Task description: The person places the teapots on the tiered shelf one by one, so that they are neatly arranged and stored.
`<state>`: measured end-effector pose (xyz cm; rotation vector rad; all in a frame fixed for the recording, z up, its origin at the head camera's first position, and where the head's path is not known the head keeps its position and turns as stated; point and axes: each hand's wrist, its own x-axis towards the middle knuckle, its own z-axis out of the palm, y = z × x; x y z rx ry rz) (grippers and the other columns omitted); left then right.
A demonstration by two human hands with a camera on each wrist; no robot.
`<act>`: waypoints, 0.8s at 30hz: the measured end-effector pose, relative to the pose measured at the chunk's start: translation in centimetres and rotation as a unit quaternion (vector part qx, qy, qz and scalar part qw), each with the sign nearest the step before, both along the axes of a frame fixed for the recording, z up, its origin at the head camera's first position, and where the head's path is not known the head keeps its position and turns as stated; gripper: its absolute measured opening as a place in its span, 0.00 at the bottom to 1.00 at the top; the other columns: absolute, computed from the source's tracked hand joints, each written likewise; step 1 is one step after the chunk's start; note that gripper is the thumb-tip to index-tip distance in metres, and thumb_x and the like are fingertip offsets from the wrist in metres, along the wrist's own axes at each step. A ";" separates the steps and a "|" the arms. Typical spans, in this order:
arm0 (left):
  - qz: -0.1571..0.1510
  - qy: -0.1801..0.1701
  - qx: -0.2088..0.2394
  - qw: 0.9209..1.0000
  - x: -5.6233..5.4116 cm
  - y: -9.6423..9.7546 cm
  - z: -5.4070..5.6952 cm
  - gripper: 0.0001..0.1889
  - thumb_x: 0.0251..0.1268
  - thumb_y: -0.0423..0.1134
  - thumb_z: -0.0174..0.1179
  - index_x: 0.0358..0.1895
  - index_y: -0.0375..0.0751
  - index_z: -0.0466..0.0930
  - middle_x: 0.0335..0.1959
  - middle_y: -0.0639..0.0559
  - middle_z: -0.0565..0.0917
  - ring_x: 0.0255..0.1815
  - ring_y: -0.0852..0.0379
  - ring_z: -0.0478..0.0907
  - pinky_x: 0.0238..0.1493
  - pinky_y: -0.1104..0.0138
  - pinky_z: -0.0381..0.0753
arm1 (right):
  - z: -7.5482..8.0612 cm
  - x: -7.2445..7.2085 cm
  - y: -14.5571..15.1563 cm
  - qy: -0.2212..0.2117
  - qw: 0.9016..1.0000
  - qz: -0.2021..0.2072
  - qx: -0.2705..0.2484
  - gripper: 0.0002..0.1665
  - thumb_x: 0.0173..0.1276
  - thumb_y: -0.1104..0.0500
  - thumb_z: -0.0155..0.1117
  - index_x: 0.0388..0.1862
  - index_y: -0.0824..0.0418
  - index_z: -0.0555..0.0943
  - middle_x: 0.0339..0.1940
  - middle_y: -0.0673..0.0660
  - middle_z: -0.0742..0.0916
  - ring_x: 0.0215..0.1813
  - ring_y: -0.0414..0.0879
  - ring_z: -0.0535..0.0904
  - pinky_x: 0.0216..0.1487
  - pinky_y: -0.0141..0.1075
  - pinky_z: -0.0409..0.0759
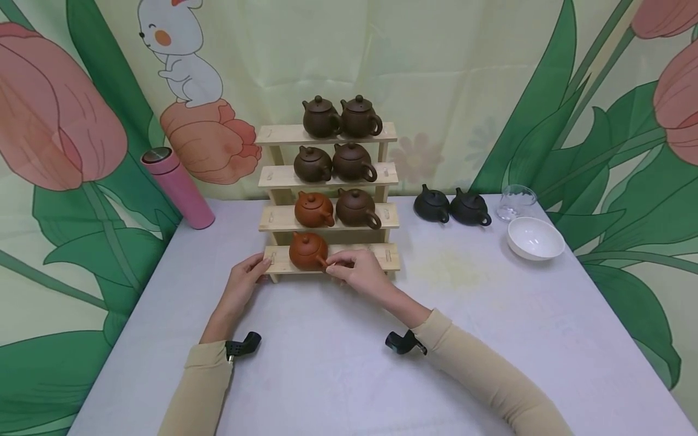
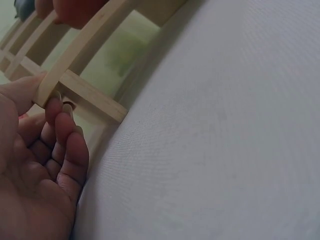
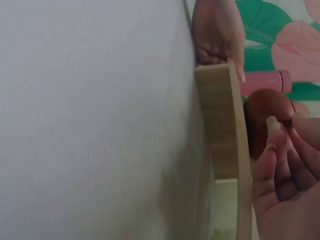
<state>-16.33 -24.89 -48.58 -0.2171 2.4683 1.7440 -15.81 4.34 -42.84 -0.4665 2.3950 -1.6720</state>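
A reddish-brown clay teapot (image 1: 308, 249) sits on the lowest step of a stepped wooden rack (image 1: 389, 259). My right hand (image 1: 360, 275) pinches its handle between thumb and fingers. At the rack's left end, my left hand (image 1: 240, 287) grips the lowest board, thumb on top and fingertips beneath, as the left wrist view shows. One step up stand another reddish-brown teapot (image 1: 314, 209) and a dark brown teapot (image 1: 357, 208). The two upper steps each bear a pair of dark brown teapots.
Two black teapots (image 1: 432, 204) stand on the table right of the rack. Beyond them are a clear glass (image 1: 515, 203) and a white bowl (image 1: 536, 238). A pink flask (image 1: 178, 189) stands at the back left, before a printed cloth backdrop (image 1: 436, 66).
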 end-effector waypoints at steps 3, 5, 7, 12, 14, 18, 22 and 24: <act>-0.001 0.002 0.000 1.000 0.1 0.1 0.0 0.36 0.70 0.63 0.53 0.73 0.43 0.66 0.66 0.45 0.76 0.49 0.60 0.75 0.46 0.76 0.77 | 0.4 -0.2 1.1 0.010 1.000 -0.008 0.001 0.08 0.64 0.58 0.71 0.41 0.57 0.89 0.32 0.57 0.89 0.30 0.56 0.83 0.30 0.35 0.79; 0.000 0.001 -0.002 1.000 0.1 0.2 0.0 0.37 0.70 0.64 0.53 0.73 0.43 0.67 0.65 0.46 0.77 0.49 0.59 0.75 0.45 0.76 0.77 | 0.6 -0.3 2.0 0.016 1.000 -0.015 0.005 0.09 0.65 0.58 0.71 0.42 0.58 0.89 0.33 0.57 0.89 0.30 0.56 0.82 0.29 0.35 0.79; 0.002 0.000 -0.002 1.000 0.1 0.2 0.0 0.37 0.69 0.64 0.54 0.73 0.44 0.67 0.65 0.46 0.77 0.49 0.58 0.75 0.45 0.76 0.77 | 0.7 -0.5 3.0 0.016 1.000 -0.019 0.008 0.09 0.65 0.58 0.71 0.43 0.60 0.88 0.33 0.57 0.89 0.28 0.53 0.81 0.29 0.36 0.78; 0.004 0.001 -0.006 1.000 0.2 0.2 0.1 0.38 0.69 0.65 0.53 0.73 0.44 0.66 0.65 0.46 0.77 0.48 0.59 0.74 0.45 0.76 0.77 | 1.1 -0.8 5.7 0.014 0.999 -0.015 0.036 0.10 0.66 0.58 0.70 0.44 0.61 0.88 0.35 0.57 0.89 0.27 0.47 0.79 0.29 0.39 0.79; 0.005 0.001 -0.006 1.000 0.2 0.1 0.1 0.37 0.70 0.64 0.53 0.74 0.44 0.66 0.65 0.45 0.77 0.48 0.59 0.74 0.45 0.76 0.77 | 1.1 -1.0 6.7 0.016 0.999 -0.015 0.044 0.11 0.66 0.57 0.70 0.44 0.61 0.88 0.34 0.58 0.88 0.27 0.47 0.79 0.29 0.39 0.79; 0.005 0.000 -0.006 1.000 0.1 0.1 0.1 0.37 0.70 0.64 0.53 0.73 0.44 0.66 0.65 0.46 0.77 0.48 0.59 0.74 0.45 0.77 0.77 | 1.3 -1.7 8.9 0.010 0.998 -0.036 0.053 0.13 0.67 0.56 0.69 0.46 0.61 0.87 0.35 0.59 0.88 0.31 0.48 0.79 0.32 0.40 0.81; 0.007 -0.002 -0.006 1.000 0.1 0.0 0.0 0.37 0.70 0.64 0.53 0.73 0.44 0.66 0.64 0.46 0.77 0.48 0.59 0.74 0.45 0.77 0.77 | 1.6 -2.5 11.0 -0.004 0.996 -0.059 0.064 0.15 0.68 0.54 0.69 0.48 0.62 0.87 0.37 0.61 0.88 0.34 0.50 0.80 0.37 0.43 0.84; 0.008 -0.003 -0.004 1.000 0.1 0.0 -0.1 0.37 0.70 0.64 0.54 0.73 0.44 0.67 0.63 0.46 0.78 0.47 0.59 0.74 0.44 0.77 0.77 | 1.6 -2.9 12.0 -0.003 0.995 -0.071 0.070 0.16 0.68 0.54 0.68 0.49 0.63 0.86 0.38 0.62 0.88 0.34 0.48 0.81 0.39 0.43 0.84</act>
